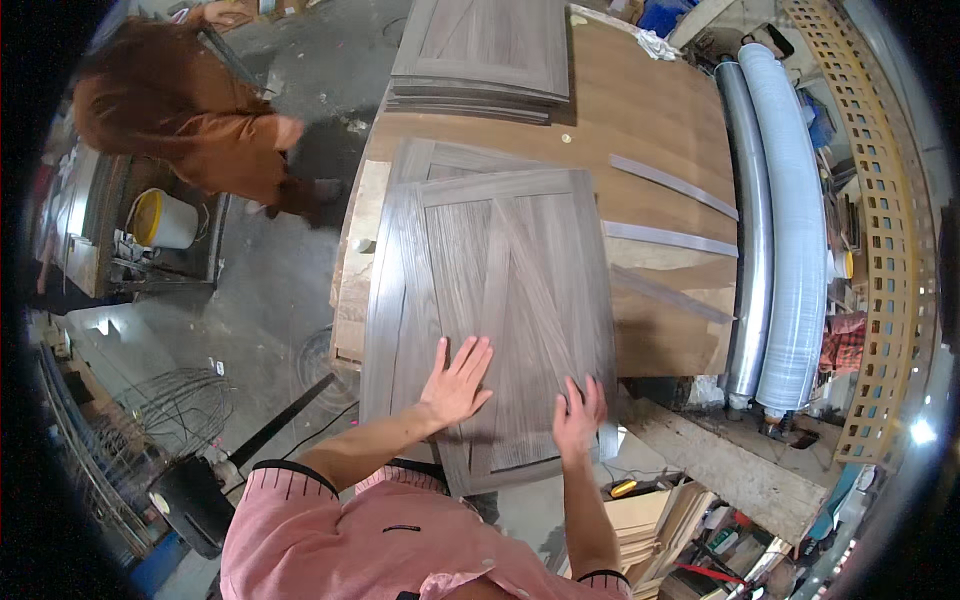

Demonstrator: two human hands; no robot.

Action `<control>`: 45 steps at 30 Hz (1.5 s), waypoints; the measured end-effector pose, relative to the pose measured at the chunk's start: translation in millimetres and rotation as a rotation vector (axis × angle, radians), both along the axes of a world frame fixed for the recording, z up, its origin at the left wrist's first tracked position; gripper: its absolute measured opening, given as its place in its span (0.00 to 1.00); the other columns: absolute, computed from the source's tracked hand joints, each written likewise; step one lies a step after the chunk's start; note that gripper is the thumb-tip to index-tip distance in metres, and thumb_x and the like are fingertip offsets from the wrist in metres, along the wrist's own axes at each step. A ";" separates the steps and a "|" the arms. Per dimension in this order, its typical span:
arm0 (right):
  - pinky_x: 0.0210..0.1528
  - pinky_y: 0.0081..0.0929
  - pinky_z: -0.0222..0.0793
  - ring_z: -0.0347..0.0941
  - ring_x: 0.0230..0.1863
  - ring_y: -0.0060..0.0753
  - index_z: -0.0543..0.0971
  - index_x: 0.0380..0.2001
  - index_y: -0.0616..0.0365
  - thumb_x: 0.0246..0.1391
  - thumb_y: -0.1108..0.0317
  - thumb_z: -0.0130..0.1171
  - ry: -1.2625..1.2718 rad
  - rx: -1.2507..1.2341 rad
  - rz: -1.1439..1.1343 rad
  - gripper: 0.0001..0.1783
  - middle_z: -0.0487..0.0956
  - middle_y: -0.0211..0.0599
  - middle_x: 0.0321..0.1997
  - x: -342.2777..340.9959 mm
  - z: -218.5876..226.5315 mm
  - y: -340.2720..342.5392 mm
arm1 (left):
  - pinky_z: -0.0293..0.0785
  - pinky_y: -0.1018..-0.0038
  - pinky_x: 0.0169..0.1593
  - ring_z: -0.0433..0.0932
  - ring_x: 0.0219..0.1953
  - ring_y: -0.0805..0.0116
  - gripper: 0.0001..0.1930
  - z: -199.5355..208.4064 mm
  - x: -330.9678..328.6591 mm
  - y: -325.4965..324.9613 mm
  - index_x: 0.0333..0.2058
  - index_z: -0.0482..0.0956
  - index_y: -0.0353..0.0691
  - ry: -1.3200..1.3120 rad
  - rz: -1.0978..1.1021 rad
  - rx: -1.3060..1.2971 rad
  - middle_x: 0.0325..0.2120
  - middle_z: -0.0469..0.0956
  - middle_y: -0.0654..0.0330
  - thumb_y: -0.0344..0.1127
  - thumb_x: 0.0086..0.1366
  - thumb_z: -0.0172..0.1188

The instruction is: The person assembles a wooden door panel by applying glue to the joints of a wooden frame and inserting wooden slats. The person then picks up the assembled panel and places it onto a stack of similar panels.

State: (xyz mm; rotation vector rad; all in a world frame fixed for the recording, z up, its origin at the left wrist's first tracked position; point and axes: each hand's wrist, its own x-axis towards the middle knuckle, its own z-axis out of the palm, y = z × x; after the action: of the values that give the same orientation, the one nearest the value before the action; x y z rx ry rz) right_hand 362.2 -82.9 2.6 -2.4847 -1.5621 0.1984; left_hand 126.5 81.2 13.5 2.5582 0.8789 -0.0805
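A grey wood-grain panel (465,270) with raised frame strips and a slanting brace lies at a tilt in front of me, on top of a similar panel (393,260) that shows along its left and far edges. Flat on its face, fingers spread, rests my left hand (459,380). My right hand (578,415) is at the panel's near right part, fingers apart and slightly bent, touching the surface by the brace. Neither hand grips anything. The lower panel is mostly hidden.
A stack of like panels (480,50) stands at the far end of the brown-topped table (650,110). Pale strips (670,238) lie to the right, beside wrapped rolls (785,220). Boards (650,520) lean below right. At left are a person in brown (190,110) and a white bucket (172,220).
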 end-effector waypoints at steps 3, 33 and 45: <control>0.69 0.57 0.54 0.58 0.70 0.61 0.72 0.64 0.50 0.53 0.54 0.67 -0.085 -0.001 -0.209 0.36 0.64 0.49 0.71 9.9 -0.1 -56.8 | 0.38 0.33 0.70 0.45 0.75 0.47 0.43 8.3 -15.3 -42.4 0.69 0.56 0.32 0.045 0.013 0.015 0.72 0.51 0.48 0.59 0.67 0.54; 0.64 0.43 0.64 0.70 0.65 0.55 0.73 0.58 0.72 0.57 0.31 0.56 0.907 -0.266 -0.274 0.49 0.75 0.64 0.60 153.3 31.3 -49.8 | 0.78 0.66 0.50 0.83 0.42 0.60 0.31 21.6 -46.9 -225.3 0.49 0.77 0.27 -0.490 1.120 -0.825 0.40 0.84 0.49 0.45 0.54 0.75; 0.37 0.43 0.63 0.64 0.29 0.40 0.74 0.25 0.70 0.66 0.48 0.54 0.767 0.512 -0.406 0.31 0.74 0.45 0.23 97.0 8.7 -99.8 | 0.74 0.56 0.56 0.79 0.52 0.41 0.47 108.1 -51.9 -258.4 0.57 0.67 0.29 -0.128 1.056 -0.525 0.47 0.80 0.38 0.57 0.49 0.76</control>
State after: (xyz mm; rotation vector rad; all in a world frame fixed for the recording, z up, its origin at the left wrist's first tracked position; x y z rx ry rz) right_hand 459.2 -182.7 11.3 -1.9093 -0.6746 0.5286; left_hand 74.7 -177.3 121.6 1.3803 1.7424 0.1501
